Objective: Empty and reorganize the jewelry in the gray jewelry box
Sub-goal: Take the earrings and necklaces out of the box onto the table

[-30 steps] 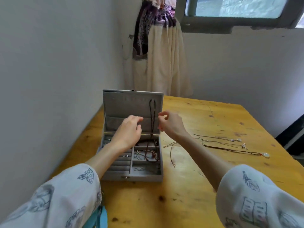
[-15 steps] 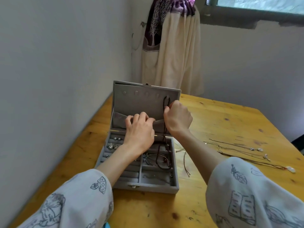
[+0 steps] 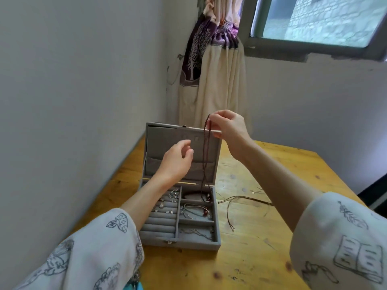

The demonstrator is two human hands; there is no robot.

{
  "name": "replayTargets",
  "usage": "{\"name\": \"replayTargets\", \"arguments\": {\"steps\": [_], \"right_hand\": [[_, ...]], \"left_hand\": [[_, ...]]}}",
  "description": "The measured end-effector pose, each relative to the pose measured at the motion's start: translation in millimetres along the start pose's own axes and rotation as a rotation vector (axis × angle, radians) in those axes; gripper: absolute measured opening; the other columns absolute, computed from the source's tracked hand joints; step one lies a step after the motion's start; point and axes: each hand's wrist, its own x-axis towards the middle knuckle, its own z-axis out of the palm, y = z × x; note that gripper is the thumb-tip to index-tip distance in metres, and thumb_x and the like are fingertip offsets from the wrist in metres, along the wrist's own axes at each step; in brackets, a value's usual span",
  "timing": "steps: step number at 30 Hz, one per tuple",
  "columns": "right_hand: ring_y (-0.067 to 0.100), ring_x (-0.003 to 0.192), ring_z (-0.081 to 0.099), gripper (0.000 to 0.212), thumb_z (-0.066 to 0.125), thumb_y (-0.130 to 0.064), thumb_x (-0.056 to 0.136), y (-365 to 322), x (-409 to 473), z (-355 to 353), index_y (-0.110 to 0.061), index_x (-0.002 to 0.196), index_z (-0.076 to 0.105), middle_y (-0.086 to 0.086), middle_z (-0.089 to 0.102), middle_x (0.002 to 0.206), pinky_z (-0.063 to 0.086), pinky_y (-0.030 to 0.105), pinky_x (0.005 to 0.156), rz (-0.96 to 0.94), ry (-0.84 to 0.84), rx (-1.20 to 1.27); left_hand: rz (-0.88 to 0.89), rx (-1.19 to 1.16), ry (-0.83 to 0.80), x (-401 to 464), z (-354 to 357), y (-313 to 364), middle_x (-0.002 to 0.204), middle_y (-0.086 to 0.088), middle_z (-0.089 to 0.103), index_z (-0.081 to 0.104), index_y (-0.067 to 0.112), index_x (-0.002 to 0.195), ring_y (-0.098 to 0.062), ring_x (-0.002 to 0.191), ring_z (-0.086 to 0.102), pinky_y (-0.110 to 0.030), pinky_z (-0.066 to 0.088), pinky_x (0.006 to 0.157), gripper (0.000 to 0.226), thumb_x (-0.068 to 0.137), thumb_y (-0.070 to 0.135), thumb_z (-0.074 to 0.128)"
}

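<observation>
— Pinching, is it? What do the fingers of the right hand (image 3: 227, 127) have hold of?

— Yes, thumb and fingertips are pressed together on the top of a dark cord necklace (image 3: 206, 155). It hangs down in a long doubled strand in front of the open lid (image 3: 167, 143), and its lower end reaches the rear right compartment of the gray jewelry box (image 3: 180, 244).

— And how is that arm held?

— Raised, with the hand above the lid's top edge, at its right corner, the forearm sloping down toward a printed white sleeve (image 3: 343, 241).

— The left hand (image 3: 178, 159)?

— It holds nothing. The fingers are loosely curled and slightly apart, thumb forward, hovering in front of the lid's inner face and over the back of the box. Whether a fingertip brushes the lid, I cannot tell.

— Where does the box sit?

— On the wooden worktop (image 3: 261, 258), near the left wall, lid standing upright. Small silver pieces (image 3: 167, 200) lie on the ring rolls at the left. A bracelet with red beads (image 3: 196, 211) is in the middle right compartment, and a thin chain (image 3: 196, 232) in the front one.

— Anything outside it?

— Thin brown cords (image 3: 240, 200) lie on the worktop just right of the box.
</observation>
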Motion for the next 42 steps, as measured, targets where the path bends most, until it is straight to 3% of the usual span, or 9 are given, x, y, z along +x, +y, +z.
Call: {"name": "replayTargets", "arguments": {"steps": [5, 9, 13, 18, 28, 32, 35, 39, 42], "right_hand": [[0.012, 0.063, 0.059, 0.013, 0.057, -0.006, 0.086, -51.1, -29.8, -13.1, -0.015, 0.077, 0.059, 0.003, 0.060, 0.072, 0.053, 0.021, 0.063, -0.109, -0.129, -0.078], [0.012, 0.060, 0.055, 0.013, 0.054, -0.003, 0.086, -86.7, -59.6, -32.3, -0.011, 0.076, 0.058, 0.003, 0.057, 0.068, 0.050, 0.021, 0.058, -0.137, -0.138, -0.072], [0.012, 0.049, 0.039, 0.024, 0.046, -0.007, 0.087, -97.1, -94.3, -64.5, -0.014, 0.065, 0.043, -0.001, 0.037, 0.053, 0.042, 0.022, 0.050, 0.128, -0.292, 0.239], [0.011, 0.040, 0.025, 0.023, 0.050, -0.007, 0.086, -60.3, -135.6, -111.4, -0.016, 0.067, 0.041, -0.005, 0.025, 0.045, 0.033, 0.027, 0.058, 0.352, -0.239, 0.205], [0.010, 0.046, 0.031, 0.015, 0.052, -0.011, 0.090, 7.6, -186.2, -220.5, -0.014, 0.075, 0.049, -0.003, 0.032, 0.054, 0.038, 0.022, 0.057, 0.566, -0.064, 0.219], [0.012, 0.057, 0.042, 0.013, 0.055, -0.010, 0.090, 31.1, -203.1, -251.1, -0.010, 0.077, 0.055, 0.001, 0.041, 0.064, 0.050, 0.024, 0.059, 0.577, 0.064, 0.197], [0.015, 0.063, 0.053, 0.012, 0.060, -0.009, 0.087, 52.6, -216.2, -270.5, -0.008, 0.077, 0.055, 0.004, 0.048, 0.067, 0.053, 0.019, 0.052, 0.583, 0.142, 0.170], [0.014, 0.057, 0.062, 0.006, 0.063, -0.005, 0.084, 74.8, -222.4, -286.5, 0.000, 0.088, 0.063, 0.009, 0.057, 0.073, 0.048, 0.013, 0.044, 0.581, 0.149, -0.047], [0.008, 0.046, 0.059, 0.014, 0.067, -0.005, 0.082, 88.3, -214.2, -294.9, 0.002, 0.093, 0.066, 0.011, 0.063, 0.071, 0.043, 0.012, 0.039, 0.559, 0.151, -0.276]], "left_hand": [[0.131, -0.254, -0.104, -14.0, -23.9, 58.5, 0.124, 0.001, 0.058, 0.044, 0.017, 0.133, -0.009, 0.114, 0.054, -0.029, 0.043, 0.097, 0.056, 0.085, 0.045, 0.050], [0.115, -0.422, -0.157, -40.1, -35.7, 95.9, 0.089, -0.005, 0.069, 0.060, 0.011, 0.108, -0.015, 0.084, 0.067, -0.030, 0.054, 0.081, 0.021, 0.092, 0.022, 0.052], [0.060, -0.452, -0.172, -72.2, -42.0, 105.5, 0.065, -0.003, 0.056, 0.064, 0.011, 0.095, -0.011, 0.056, 0.055, -0.026, 0.055, 0.065, 0.015, 0.093, 0.010, 0.050], [-0.008, -0.215, -0.395, -113.7, -40.0, 96.3, 0.055, 0.001, 0.053, 0.066, 0.013, 0.093, -0.010, 0.048, 0.046, -0.017, 0.045, 0.049, 0.014, 0.090, 0.019, 0.054], [-0.102, -0.058, -0.552, -150.0, -10.7, 77.7, 0.059, 0.001, 0.060, 0.067, 0.013, 0.087, -0.008, 0.053, 0.051, -0.019, 0.044, 0.054, 0.013, 0.088, 0.019, 0.055], [-0.167, -0.087, -0.511, -151.0, 7.0, 70.8, 0.068, -0.006, 0.063, 0.068, 0.009, 0.087, -0.012, 0.060, 0.056, -0.018, 0.050, 0.056, 0.014, 0.087, 0.016, 0.056], [-0.214, -0.086, -0.481, -152.5, 29.6, 66.3, 0.073, -0.009, 0.063, 0.069, 0.007, 0.089, -0.015, 0.065, 0.057, -0.016, 0.052, 0.057, 0.015, 0.088, 0.015, 0.056], [-0.257, -0.122, -0.388, -150.7, 73.9, 60.9, 0.079, -0.009, 0.066, 0.068, 0.008, 0.089, -0.016, 0.068, 0.060, -0.021, 0.055, 0.063, 0.011, 0.087, 0.015, 0.059], [-0.282, -0.139, -0.323, -139.4, 102.8, 59.6, 0.082, -0.011, 0.065, 0.066, 0.002, 0.092, -0.018, 0.070, 0.060, -0.017, 0.055, 0.054, 0.013, 0.086, 0.012, 0.061]]}}
